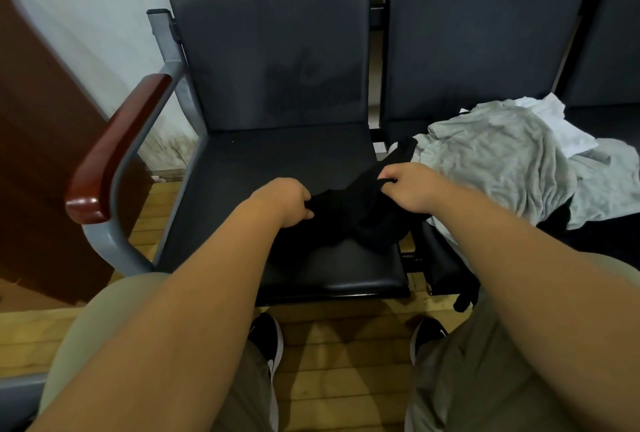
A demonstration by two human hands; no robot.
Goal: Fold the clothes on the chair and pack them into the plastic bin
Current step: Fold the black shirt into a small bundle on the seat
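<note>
A crumpled black garment (360,216) lies on the front of the dark padded chair seat (242,175). My left hand (284,199) grips its left edge with curled fingers. My right hand (408,185) pinches an upper part of the same garment and lifts it slightly. On the neighbouring seat to the right sits a loose heap of clothes: a grey shirt (502,161) with a white piece (561,126) on top. No plastic bin is in view.
A red-brown wooden armrest (114,151) on a grey metal frame borders the chair on the left. A brown cabinet (38,154) stands further left. My knees and dark shoes (266,338) are over the wooden floor below the seat's front edge.
</note>
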